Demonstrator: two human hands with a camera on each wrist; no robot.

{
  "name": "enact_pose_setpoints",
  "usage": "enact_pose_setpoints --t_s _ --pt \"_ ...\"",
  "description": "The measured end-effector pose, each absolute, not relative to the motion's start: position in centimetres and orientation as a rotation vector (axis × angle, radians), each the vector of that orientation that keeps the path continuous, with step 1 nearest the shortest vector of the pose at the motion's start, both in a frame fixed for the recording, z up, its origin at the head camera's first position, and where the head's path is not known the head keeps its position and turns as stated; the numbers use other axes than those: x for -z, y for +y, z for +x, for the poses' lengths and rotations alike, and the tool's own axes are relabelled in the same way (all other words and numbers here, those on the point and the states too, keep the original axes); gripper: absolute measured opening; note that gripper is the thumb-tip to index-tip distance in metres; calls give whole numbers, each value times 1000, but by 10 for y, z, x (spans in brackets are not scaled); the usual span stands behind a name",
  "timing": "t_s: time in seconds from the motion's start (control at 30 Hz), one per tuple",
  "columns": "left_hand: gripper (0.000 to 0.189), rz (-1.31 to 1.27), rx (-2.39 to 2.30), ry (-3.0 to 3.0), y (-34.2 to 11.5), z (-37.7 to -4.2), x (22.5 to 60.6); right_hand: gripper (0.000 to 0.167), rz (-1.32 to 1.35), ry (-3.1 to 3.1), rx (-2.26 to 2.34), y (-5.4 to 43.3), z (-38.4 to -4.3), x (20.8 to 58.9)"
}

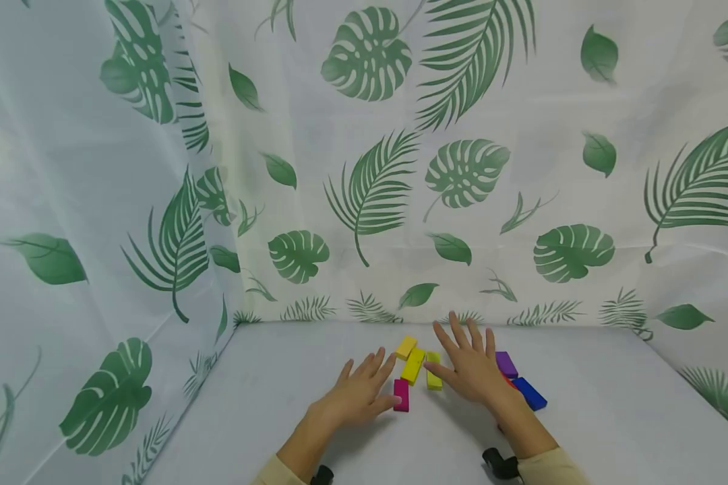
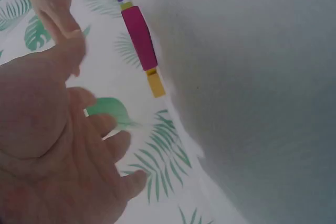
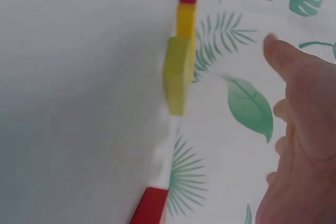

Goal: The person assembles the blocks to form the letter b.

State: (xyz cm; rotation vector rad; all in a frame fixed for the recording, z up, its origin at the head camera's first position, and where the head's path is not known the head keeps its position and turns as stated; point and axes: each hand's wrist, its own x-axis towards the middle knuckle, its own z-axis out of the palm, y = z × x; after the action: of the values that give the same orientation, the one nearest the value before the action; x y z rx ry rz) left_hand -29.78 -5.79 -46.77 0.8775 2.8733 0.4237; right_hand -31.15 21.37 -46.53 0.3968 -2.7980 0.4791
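My left hand [image 1: 360, 392] hovers with spread fingers, its thumb overlapping a magenta block [image 1: 402, 389] in the head view. In the left wrist view that block [image 2: 139, 39] stands apart from the palm. My right hand [image 1: 474, 369] is also spread and holds nothing, its thumb near a yellow-green block [image 1: 433, 377]. Between the hands lie a yellow block [image 1: 412, 367] and an orange-yellow block [image 1: 406, 347]. Right of my right hand are a purple block [image 1: 507, 364] and a blue block [image 1: 530, 393]. A red block [image 3: 150, 208] is mostly hidden by the right hand in the head view.
The white table [image 1: 267, 384] meets a leaf-printed curtain [image 1: 376, 269] at its back edge, with another curtain side [image 1: 97, 303] along the left. Black wrist devices [image 1: 500, 463] sit by both sleeves.
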Motion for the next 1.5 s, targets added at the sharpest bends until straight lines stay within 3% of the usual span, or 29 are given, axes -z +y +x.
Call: enact_pose_setpoints --t_s 0.43,0.7,0.97,1.5 --pt "65 957 -321 2716 -51 -291 470 78 444 -2995 -604 211 -323 476" --pt "66 984 -374 2729 -46 -295 469 65 462 -3061 -605 216 -324 483" --pt "33 1170 -304 2828 -54 -291 463 61 449 -3092 -604 217 -324 488" --pt "39 1102 -324 2816 -69 -284 467 64 486 -3109 -618 217 -307 483"
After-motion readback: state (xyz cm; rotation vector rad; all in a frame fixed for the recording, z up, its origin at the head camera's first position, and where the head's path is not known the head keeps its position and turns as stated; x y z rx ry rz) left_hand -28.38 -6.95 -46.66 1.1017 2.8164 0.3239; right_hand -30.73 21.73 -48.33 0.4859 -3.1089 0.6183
